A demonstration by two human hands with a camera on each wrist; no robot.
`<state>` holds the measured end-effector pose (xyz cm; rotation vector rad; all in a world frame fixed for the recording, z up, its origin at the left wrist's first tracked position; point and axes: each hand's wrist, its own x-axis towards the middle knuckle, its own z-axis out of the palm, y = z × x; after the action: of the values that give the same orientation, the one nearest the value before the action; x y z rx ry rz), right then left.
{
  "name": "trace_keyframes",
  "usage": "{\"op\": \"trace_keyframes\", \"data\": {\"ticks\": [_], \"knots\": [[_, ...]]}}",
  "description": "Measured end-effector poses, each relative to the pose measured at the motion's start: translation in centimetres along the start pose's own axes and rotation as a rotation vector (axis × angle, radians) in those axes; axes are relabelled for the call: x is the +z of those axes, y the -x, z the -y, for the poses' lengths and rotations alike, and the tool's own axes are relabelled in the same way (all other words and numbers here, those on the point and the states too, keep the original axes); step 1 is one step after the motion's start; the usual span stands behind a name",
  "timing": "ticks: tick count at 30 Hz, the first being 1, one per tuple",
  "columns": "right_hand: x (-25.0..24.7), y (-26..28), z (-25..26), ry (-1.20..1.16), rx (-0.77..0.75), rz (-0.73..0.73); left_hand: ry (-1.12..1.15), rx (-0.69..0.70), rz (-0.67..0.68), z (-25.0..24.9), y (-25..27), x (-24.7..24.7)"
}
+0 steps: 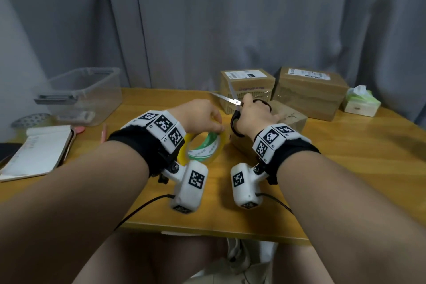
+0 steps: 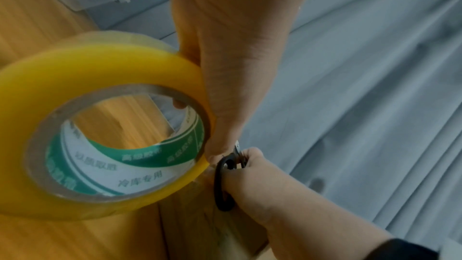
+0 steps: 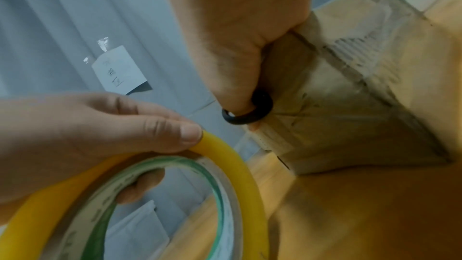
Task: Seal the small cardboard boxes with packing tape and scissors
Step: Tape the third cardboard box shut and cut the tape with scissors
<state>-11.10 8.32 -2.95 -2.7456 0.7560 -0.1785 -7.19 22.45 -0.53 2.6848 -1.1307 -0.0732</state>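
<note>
My left hand (image 1: pixel 205 115) grips a yellowish roll of packing tape (image 1: pixel 204 147) with a green and white core, thumb on the outer rim and fingers through the hole (image 3: pixel 140 187). The roll (image 2: pixel 100 126) stands on edge just above the table. My right hand (image 1: pixel 253 110) holds black-handled scissors (image 1: pixel 235 108), fingers through the loops, blades spread and pointing up and left. Under that hand sits a small cardboard box (image 1: pixel 292 117), right of the roll. In the right wrist view the box (image 3: pixel 350 96) shows clear tape along its seam.
Two larger cardboard boxes (image 1: pixel 246 85) (image 1: pixel 311 90) stand at the back of the wooden table (image 1: pixel 345 157). A tissue box (image 1: pixel 360 101) is at far right. A clear plastic bin (image 1: pixel 85 94), an open notebook (image 1: pixel 39 150) and a pen (image 1: pixel 103 134) lie at left.
</note>
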Motion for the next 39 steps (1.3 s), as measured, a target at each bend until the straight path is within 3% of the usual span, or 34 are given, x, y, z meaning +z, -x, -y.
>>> {"op": "trace_keyframes", "data": {"ticks": [7, 18, 25, 26, 28, 30, 32, 39], "knots": [[0.3, -0.3, -0.3, -0.08, -0.014, -0.025, -0.081, -0.068, 0.174, 0.7, 0.7, -0.4], [0.6, -0.7, 0.1, 0.004, -0.035, -0.047, 0.009, -0.102, 0.04, 0.8, 0.0, 0.2], [-3.2, 0.0, -2.5, -0.502, -0.216, -0.007, 0.068, -0.192, 0.042, -0.3, -0.8, -1.0], [-4.3, 0.7, -2.8, -0.546, -0.242, 0.044, 0.042, -0.193, 0.058, -0.5, -0.9, -1.3], [-6.0, 2.3, -3.4, -0.528, -0.251, 0.306, -0.01, -0.211, 0.075, -0.8, -1.2, -1.5], [-6.9, 3.6, -4.3, -0.425, -0.145, 0.623, -0.018, -0.238, 0.059, -0.9, -1.7, -1.1], [-6.9, 4.4, -5.3, -0.295, -0.04, 0.804, 0.009, -0.259, 0.05, -0.9, -2.1, -0.6], [-4.5, 4.9, -5.2, -0.234, 0.073, 0.811, 0.172, -0.309, 0.026, -0.6, -2.8, 0.1]]}}
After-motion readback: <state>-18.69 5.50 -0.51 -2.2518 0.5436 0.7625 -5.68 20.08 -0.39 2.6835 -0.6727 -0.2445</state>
